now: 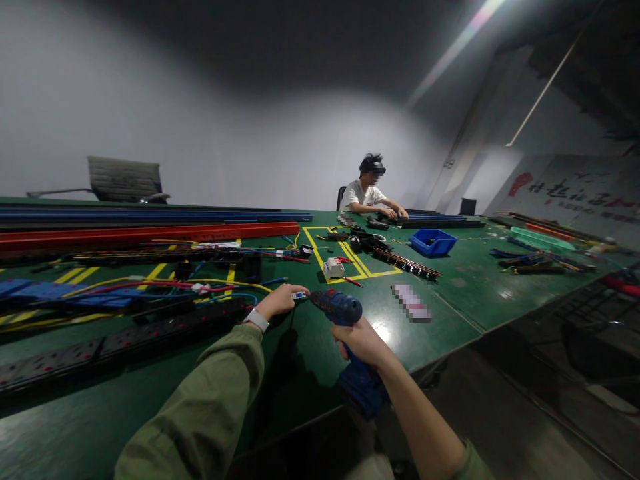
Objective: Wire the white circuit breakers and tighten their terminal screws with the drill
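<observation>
Hardest bit to make out from here is the business end: the nose of the blue drill is right up at a small white-and-blue part, but I honestly can't tell if the bit touches it. The fingers cover one end of that part, and most of the drill's handle is hidden in the other fist. The long dark strip on the left runs out of sight, and a pale item right of the drill is too blurred to name.

Left hand is pinched on the little part, above the green table, arm stretched forward in an olive sleeve, white band at the wrist. Right hand is wrapped round the drill, nose pointing left, bare forearm angling up from the lower right.

Room-wise, the drill's base overlaps the near table edge from this angle. Wires crowd in just beside the left hand; there's bare green right of the drill, and a white block sits beyond it.
</observation>
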A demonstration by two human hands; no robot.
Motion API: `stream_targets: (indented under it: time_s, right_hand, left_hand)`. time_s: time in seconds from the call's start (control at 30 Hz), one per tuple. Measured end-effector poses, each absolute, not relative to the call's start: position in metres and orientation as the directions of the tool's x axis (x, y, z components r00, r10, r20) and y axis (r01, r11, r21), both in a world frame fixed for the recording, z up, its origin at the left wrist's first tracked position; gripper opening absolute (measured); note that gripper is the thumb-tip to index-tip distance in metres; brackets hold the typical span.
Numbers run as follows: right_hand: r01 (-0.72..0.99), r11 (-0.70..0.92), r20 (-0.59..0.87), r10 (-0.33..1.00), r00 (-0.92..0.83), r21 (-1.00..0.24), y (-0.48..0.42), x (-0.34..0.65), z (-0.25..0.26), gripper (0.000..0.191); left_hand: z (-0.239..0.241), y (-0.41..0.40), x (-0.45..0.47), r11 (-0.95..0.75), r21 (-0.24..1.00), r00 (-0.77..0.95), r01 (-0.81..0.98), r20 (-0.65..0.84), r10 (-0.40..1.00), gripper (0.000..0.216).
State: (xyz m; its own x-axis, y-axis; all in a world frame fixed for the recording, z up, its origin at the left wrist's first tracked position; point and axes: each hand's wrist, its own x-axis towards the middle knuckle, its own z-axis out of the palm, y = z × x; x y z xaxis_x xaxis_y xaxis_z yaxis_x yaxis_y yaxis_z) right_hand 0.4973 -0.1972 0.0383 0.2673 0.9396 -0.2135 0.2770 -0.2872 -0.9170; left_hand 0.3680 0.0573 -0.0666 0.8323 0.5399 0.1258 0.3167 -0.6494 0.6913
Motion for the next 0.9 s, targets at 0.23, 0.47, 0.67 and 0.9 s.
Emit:
stream_targets:
  time_s: [0.23, 0.47, 0.67, 0.9]
  right_hand:
    - [0.285, -0.28, -0.209, 0.944, 0.255, -0.917, -0.198, 0.496, 0.04, 0.002]
    - [0.26, -0.248, -0.179, 0.949, 0.261, -0.933, -0.195, 0.5, 0.031, 0.005]
    - [0.278, -0.257, -0.185, 0.947, 0.262, -0.926, -0.195, 0.5, 0.032, 0.003]
    - [0.266, -0.266, -0.196, 0.945, 0.263, -0.926, -0.195, 0.5, 0.032, 0.003]
  left_hand:
    - [-0.067, 0.057, 0.368, -0.652, 0.694, 0.836, 0.306, 0.132, 0.533, 0.061]
    - [-0.069, 0.059, 0.369, -0.643, 0.697, 0.836, 0.316, 0.116, 0.537, 0.063]
    - [-0.072, 0.061, 0.37, -0.624, 0.712, 0.834, 0.321, 0.1, 0.543, 0.068]
    - [-0.071, 0.061, 0.37, -0.616, 0.713, 0.824, 0.334, 0.096, 0.558, 0.067]
